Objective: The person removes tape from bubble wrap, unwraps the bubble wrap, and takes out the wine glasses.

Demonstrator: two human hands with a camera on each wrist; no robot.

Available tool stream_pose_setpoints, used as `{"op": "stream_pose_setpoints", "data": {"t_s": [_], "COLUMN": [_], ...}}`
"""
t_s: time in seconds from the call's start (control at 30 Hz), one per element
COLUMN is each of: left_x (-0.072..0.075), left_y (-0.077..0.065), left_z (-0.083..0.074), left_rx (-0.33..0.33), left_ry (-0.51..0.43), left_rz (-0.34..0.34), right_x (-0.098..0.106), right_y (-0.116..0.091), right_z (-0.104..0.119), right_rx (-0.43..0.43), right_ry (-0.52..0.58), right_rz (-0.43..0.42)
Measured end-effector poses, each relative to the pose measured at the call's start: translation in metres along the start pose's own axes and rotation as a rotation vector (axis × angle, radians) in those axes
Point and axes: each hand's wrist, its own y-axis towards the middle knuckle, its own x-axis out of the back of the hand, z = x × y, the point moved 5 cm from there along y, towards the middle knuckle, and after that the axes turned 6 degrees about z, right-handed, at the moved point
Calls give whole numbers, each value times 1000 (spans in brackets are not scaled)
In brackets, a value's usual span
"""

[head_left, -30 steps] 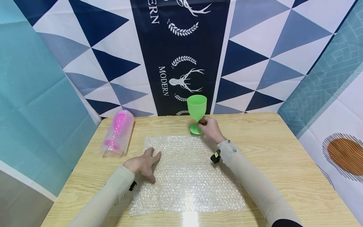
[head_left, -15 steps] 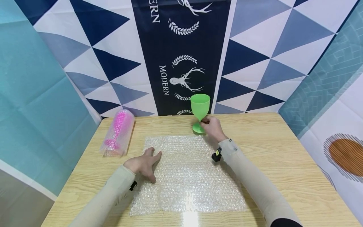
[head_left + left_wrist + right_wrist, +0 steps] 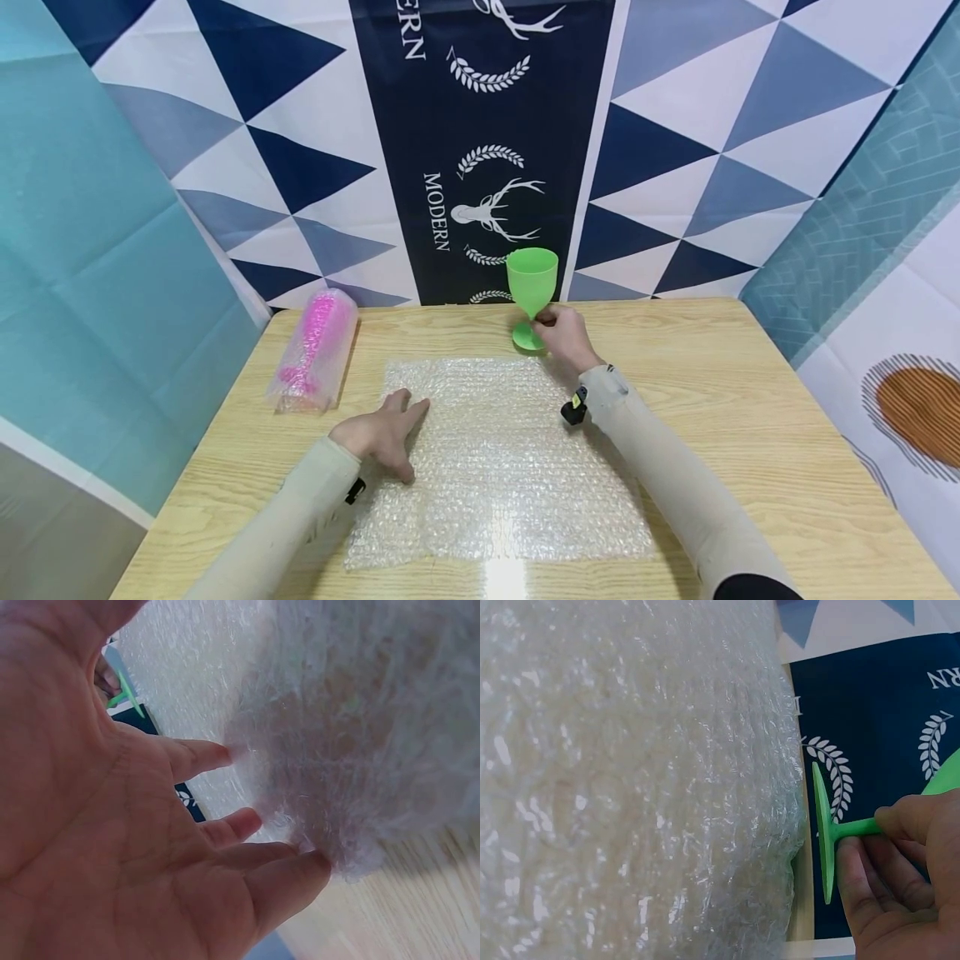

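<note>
A green plastic goblet (image 3: 532,279) stands upright at the back of the table, just beyond the far edge of a flat sheet of bubble wrap (image 3: 510,467). My right hand (image 3: 566,340) pinches its stem between thumb and fingers; in the right wrist view the round base (image 3: 823,832) shows beside the wrap's edge. Over the left part of the sheet, my left hand (image 3: 378,437) lies with fingers spread. Its fingertips (image 3: 311,866) touch the wrap in the left wrist view, and nothing is gripped there.
A pink goblet (image 3: 311,342) rolled in bubble wrap lies at the back left of the wooden table (image 3: 720,383). A patterned cloth wall (image 3: 480,150) rises directly behind the table, with hanging cloths (image 3: 112,250) to both sides.
The green goblet has shifted slightly to the right, with my right hand still pinching its stem. My left hand stays in place on the wrap.
</note>
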Motion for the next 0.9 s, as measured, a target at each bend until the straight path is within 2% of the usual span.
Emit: {"op": "stream_pose_setpoints", "data": {"t_s": [0.63,0.9], "left_x": [0,1], "left_y": [1,0], "left_z": [-1,-1], "left_rx": [4,0], "left_ry": [-10,-9], "left_rz": [0,-5], "right_x": [-2,-5], "right_y": [4,7], "right_z": [-2,-5], "right_rx": [-10,12], "right_ry": [-22,-36], "right_rz": [-4,-12]}}
